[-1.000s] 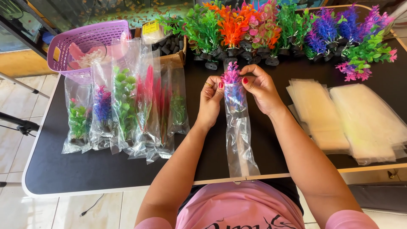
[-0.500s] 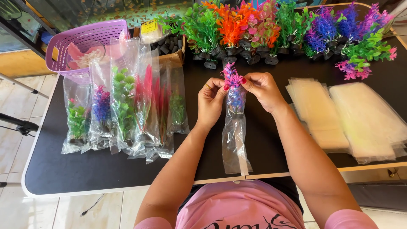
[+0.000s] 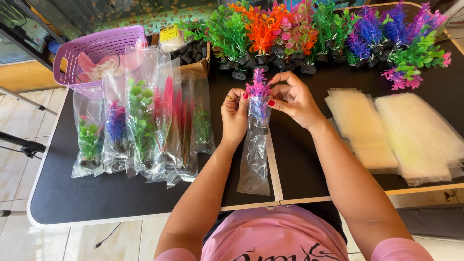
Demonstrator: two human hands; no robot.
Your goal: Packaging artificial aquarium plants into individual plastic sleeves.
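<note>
At the frame's centre, my left hand [image 3: 235, 116] pinches the mouth of the clear narrow plastic bag [image 3: 255, 150] while my right hand [image 3: 292, 99] pinches the pink-and-purple artificial plant [image 3: 258, 89]. I'd hold the mouth wide and feed the fronds straight.

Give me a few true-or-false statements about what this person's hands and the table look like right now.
1. Both hands hold a clear bag with a pink and purple plastic plant at its mouth. True.
2. The lilac basket sits at the table's right end. False: it is at the far left.
3. Bagged plants lie left of the left hand. True.
4. The empty bag stacks lie left of the right hand. False: they lie to its right.
</note>
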